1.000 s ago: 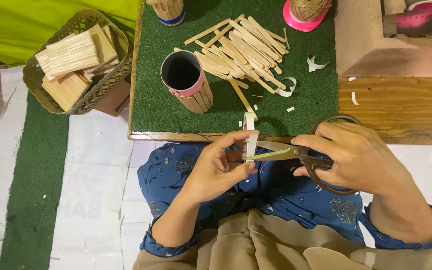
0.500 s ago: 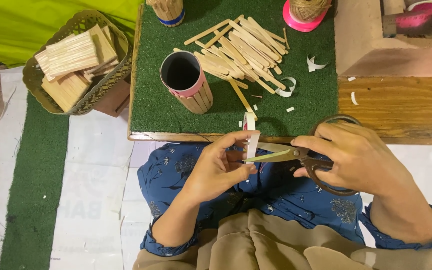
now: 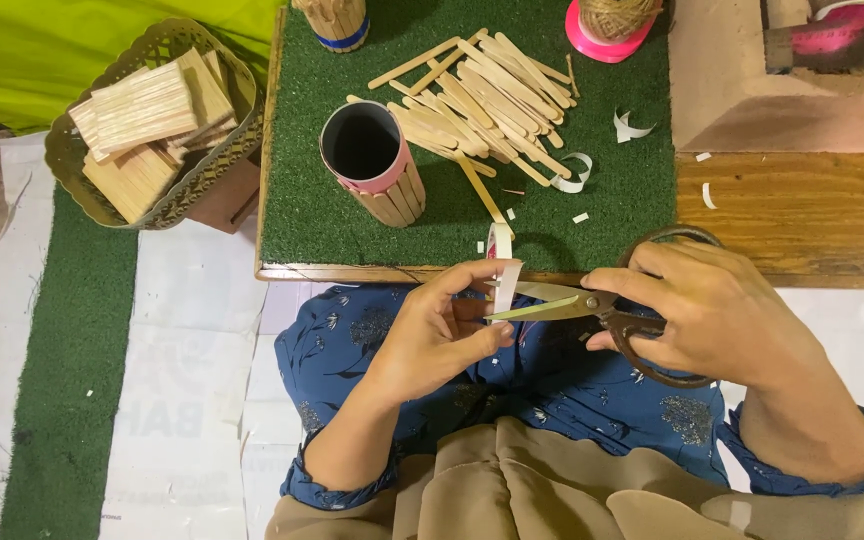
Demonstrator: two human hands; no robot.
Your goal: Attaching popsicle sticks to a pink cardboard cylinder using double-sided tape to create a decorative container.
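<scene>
My left hand (image 3: 442, 325) pinches a short white strip (image 3: 501, 262), held upright just in front of the board's near edge. My right hand (image 3: 717, 315) grips dark-handled scissors (image 3: 592, 305), fingers through the loops. The blades are slightly parted and their tips reach the strip at my left fingers. Behind them, a cylinder (image 3: 370, 162) clad in wooden sticks with a pink band lies tilted on the green turf board (image 3: 332, 225). A loose pile of flat wooden sticks (image 3: 482, 95) lies beside it.
A woven basket (image 3: 157, 125) of stacked stick panels sits at the left. A pink-based twine spool (image 3: 610, 22) and another stick-clad holder (image 3: 332, 20) stand at the far edge. A wooden plank (image 3: 802, 210) lies right, with white offcuts (image 3: 577, 175) scattered about.
Almost nothing has moved. Both hands stay in place; the scissor blades sit at the white strip as before.
</scene>
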